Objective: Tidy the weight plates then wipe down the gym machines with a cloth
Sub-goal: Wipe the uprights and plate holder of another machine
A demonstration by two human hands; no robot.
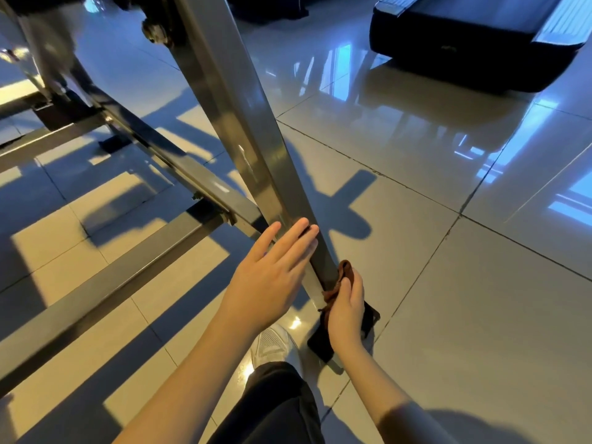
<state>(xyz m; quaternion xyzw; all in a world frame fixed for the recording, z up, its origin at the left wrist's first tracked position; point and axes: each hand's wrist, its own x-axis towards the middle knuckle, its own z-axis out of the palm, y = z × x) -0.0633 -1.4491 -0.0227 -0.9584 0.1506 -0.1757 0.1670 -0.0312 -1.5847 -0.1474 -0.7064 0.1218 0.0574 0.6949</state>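
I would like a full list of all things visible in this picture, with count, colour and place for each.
slanted post: one, grey metal, centre, running down to the floor
frame bars: several, grey, left, low
foot pad: one, black, under the post's lower end
cloth: one, brown, against the post near its base
black machine: one, silver side rails, top right
floor: glossy beige tiles
shoe: one, white, bottom centre
trouser leg: one, dark, bottom centre
left hand: flat on the post, fingers straight
right hand: grips the cloth
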